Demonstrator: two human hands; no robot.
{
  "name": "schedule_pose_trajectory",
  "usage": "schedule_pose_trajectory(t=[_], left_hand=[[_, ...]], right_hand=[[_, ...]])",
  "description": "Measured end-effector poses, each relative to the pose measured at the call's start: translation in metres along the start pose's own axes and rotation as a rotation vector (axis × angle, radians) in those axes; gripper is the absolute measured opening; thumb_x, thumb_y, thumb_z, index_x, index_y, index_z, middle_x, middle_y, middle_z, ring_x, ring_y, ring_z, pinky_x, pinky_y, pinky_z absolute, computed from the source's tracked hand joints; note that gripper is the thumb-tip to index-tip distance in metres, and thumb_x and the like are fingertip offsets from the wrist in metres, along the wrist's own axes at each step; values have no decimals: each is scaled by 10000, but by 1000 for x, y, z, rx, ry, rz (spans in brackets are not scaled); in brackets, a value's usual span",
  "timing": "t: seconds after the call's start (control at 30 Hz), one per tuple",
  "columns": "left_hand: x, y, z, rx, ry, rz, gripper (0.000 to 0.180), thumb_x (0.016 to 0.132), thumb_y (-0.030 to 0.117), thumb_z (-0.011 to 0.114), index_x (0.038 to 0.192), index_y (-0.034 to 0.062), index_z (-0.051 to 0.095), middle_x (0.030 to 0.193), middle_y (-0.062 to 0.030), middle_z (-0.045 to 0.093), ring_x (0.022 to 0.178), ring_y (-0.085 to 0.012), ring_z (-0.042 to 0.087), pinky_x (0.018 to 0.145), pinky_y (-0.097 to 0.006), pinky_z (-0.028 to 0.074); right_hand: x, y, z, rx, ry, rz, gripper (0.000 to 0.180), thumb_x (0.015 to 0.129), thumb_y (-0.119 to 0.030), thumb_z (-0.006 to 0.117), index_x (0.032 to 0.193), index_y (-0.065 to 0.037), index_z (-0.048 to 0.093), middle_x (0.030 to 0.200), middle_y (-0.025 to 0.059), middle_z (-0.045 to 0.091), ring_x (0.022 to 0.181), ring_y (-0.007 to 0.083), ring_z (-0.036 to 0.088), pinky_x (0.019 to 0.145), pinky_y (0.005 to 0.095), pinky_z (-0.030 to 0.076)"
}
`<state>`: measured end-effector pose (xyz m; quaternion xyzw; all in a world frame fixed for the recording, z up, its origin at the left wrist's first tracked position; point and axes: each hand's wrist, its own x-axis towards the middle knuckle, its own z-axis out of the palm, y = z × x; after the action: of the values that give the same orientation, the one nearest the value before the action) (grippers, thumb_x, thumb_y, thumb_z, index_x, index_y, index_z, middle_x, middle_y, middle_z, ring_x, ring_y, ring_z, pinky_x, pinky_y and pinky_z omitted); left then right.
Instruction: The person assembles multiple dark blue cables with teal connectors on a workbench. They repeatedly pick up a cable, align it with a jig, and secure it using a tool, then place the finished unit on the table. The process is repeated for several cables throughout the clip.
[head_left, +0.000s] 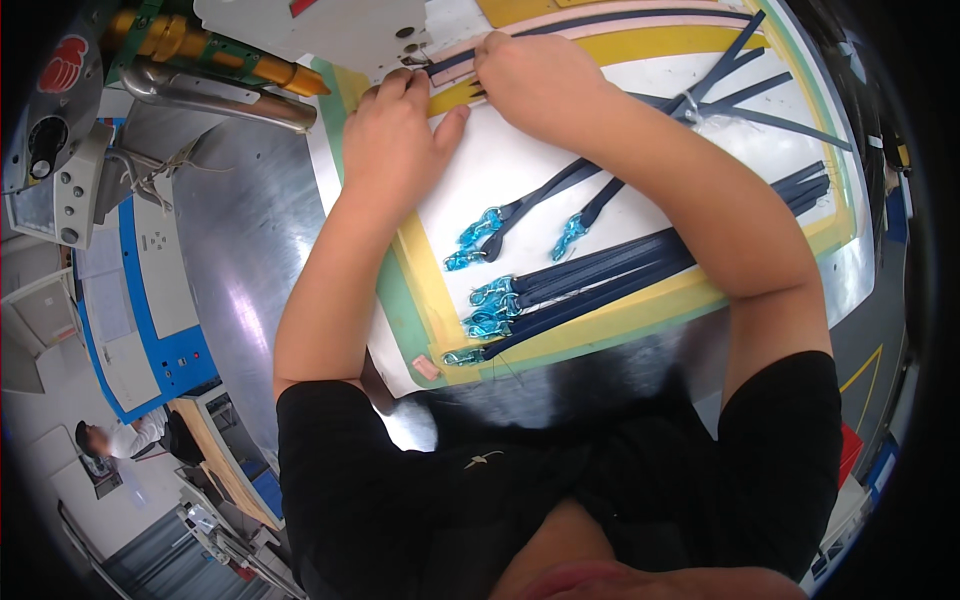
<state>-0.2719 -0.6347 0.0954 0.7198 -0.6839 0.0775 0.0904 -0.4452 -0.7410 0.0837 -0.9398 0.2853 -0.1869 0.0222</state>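
Watching, I saw the left hand [395, 140], thumb spread, and right hand [545, 85], grip unclear, at a seemingly unfinished navy strap [650, 13], with straps with clips already attached [600, 276] lying nearby.

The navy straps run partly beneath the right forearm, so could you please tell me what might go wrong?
The right forearm crosses over the navy straps, so it might drag them out of line. The left hand is close beside the grey machine plate, and could get pinched should that move. The blue-wrapped clips lie bunched together and may tangle.
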Motion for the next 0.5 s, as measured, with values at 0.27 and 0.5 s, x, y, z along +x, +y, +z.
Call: schedule_pose_trajectory(t=[0.27, 0.5], left_hand=[[1, 1, -2, -2, 13, -12, 581, 956, 428, 699, 1311, -33, 694, 1336, -191, 684, 1186, -396, 663, 1018, -449, 531], [-1, -1, 5, -16, 83, -3, 570, 938, 430, 719, 1255, -43, 711, 1222, -177, 706, 1102, -379, 664, 988, -443, 532]], right_hand=[[6, 0, -1, -36, -12, -49, 162, 879, -98, 664, 906, -48, 816, 974, 164, 739, 933, 306, 762, 792, 408, 614], [10, -1, -3, -80, -6, -98, 145, 868, -127, 693, 896, -39, 804, 933, 158, 730, 877, 316, 764, 750, 402, 623]])
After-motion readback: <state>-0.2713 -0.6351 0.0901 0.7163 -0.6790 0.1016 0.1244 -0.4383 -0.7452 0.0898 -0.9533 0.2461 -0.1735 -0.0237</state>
